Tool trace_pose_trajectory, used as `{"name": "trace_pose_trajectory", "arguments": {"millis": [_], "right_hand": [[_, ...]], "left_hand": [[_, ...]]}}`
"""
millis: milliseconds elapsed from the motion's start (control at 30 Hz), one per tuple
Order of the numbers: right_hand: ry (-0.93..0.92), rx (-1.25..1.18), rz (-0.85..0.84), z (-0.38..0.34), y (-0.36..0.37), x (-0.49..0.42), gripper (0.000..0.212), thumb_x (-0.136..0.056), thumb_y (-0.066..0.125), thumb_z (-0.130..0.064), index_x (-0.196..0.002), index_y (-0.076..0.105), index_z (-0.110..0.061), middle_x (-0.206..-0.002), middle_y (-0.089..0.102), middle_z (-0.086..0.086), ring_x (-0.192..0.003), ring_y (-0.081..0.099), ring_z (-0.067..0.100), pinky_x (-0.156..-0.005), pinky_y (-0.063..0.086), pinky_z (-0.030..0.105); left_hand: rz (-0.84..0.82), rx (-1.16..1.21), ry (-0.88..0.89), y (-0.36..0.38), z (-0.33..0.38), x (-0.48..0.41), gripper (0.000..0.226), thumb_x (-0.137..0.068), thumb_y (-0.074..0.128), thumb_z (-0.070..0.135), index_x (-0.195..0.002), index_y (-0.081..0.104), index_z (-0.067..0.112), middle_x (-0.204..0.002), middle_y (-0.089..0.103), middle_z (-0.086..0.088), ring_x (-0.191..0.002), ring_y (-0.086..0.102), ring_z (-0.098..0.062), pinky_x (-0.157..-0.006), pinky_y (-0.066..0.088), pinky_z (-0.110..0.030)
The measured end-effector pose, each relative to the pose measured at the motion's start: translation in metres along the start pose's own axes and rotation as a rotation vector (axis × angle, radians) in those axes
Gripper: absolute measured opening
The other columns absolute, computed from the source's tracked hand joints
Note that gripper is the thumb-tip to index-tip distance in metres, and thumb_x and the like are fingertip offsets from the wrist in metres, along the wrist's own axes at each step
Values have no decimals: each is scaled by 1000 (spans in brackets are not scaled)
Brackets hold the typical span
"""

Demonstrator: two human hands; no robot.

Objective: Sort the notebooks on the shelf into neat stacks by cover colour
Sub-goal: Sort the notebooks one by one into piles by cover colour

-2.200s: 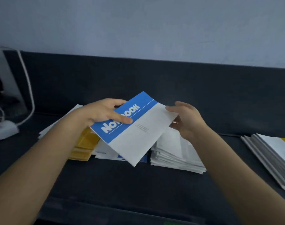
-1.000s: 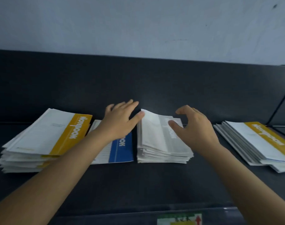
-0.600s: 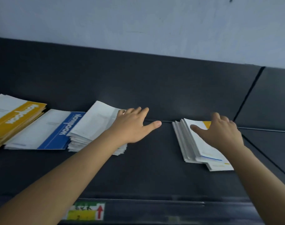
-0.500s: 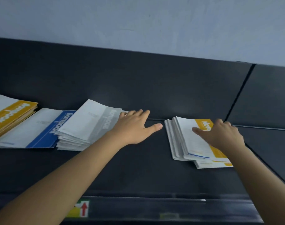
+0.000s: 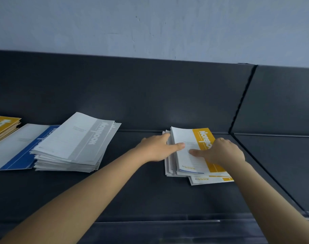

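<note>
A yellow stack (image 5: 2, 126), blue stack (image 5: 14, 148) and grey stack (image 5: 74, 141) were laid left of the fingers; the unsorted pile (image 5: 186, 163) was touched by a flat left hand (image 5: 155, 148) and a right hand (image 5: 224, 152) of unclear grip.

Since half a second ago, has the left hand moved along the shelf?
Yes. The left hand has gone rightward, away from the grey-cover stack, and now touches the left edge of the yellow-topped stack.
</note>
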State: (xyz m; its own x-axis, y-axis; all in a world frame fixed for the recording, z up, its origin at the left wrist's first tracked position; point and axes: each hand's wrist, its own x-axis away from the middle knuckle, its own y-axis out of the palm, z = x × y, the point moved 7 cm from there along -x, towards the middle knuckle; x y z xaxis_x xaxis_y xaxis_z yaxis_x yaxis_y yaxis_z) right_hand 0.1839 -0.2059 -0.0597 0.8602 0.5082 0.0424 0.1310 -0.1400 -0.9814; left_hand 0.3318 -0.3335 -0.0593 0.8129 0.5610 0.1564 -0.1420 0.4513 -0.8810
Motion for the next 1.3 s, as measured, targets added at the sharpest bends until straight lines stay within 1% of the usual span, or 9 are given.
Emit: {"name": "trace_pose_trajectory", "arguments": {"millis": [100, 267, 367, 467, 667, 800, 1033, 1167, 1300], "right_hand": [[-18, 11, -8, -7, 4, 1, 118, -59, 49, -90, -140, 34, -5, -135, 48, 7, -117, 54, 25, -85, 49, 35], [-69, 24, 13, -14, 6, 1, 115, -58, 46, -92, -135, 38, -7, -130, 51, 6, -113, 55, 24, -77, 47, 34], [-123, -3, 28, -17, 4, -2, 80, -64, 51, -86, -91, 53, -11, -113, 55, 4, -106, 55, 23, -75, 47, 32], [-188, -15, 33, -24, 2, -2, 65, -71, 54, -78, -67, 42, -14, -91, 49, 0, -101, 50, 21, -75, 43, 30], [-196, -159, 103, -20, 8, -6, 56, -80, 55, -68, -76, 49, -12, -80, 46, -2, -91, 55, 20, -66, 37, 27], [-225, -315, 223, -11, 11, -8, 45, -88, 54, -56, -91, 59, -11, -97, 51, -1, -102, 52, 22, -76, 40, 28], [-202, -493, 219, 1, 13, -16, 37, -94, 50, -32, -104, 67, 0, -110, 62, 9, -100, 54, 28, -74, 40, 29], [-246, -517, 201, -3, 12, -12, 32, -93, 51, -37, -93, 74, -14, -105, 65, 3, -104, 54, 27, -83, 46, 34], [-267, -445, 236, -5, 6, -7, 54, -89, 49, -59, -79, 71, -11, -91, 62, 2, -96, 54, 25, -85, 46, 41]], "left_hand": [[3, 225, 25, 6, 8, -5, 60, -87, 58, 58, -137, 45, 28, -137, 54, 6, -120, 52, -15, -100, 44, -33], [123, 269, -11, 0, 5, -9, 55, -77, 75, 49, -120, 51, 24, -115, 61, 8, -103, 59, -14, -78, 51, -29], [162, 271, -27, 0, 2, -12, 73, -77, 76, 42, -138, 42, 21, -130, 56, 6, -112, 56, -14, -90, 51, -33], [200, 362, -21, 0, 3, -15, 89, -78, 78, 31, -150, 28, 18, -142, 46, 2, -123, 50, -16, -91, 46, -28], [366, 666, -56, -7, -13, -19, 68, -84, 73, 12, -143, 40, 13, -111, 58, 7, -100, 58, -13, -88, 49, -31], [480, 624, -61, -13, -27, -19, 20, -84, 68, 10, -104, 66, 11, -95, 72, 4, -88, 69, -16, -80, 57, -43], [475, 737, -110, -21, -40, -20, 22, -89, 63, 8, -110, 56, 13, -106, 66, 0, -95, 64, -16, -70, 51, -29], [414, 846, -104, -22, -35, -17, 14, -95, 57, 8, -108, 55, 12, -98, 65, 0, -86, 63, -16, -60, 47, -28], [349, 970, -112, -20, -32, -14, 11, -97, 53, 5, -96, 60, 14, -93, 66, 2, -83, 63, -17, -62, 50, -30]]}}
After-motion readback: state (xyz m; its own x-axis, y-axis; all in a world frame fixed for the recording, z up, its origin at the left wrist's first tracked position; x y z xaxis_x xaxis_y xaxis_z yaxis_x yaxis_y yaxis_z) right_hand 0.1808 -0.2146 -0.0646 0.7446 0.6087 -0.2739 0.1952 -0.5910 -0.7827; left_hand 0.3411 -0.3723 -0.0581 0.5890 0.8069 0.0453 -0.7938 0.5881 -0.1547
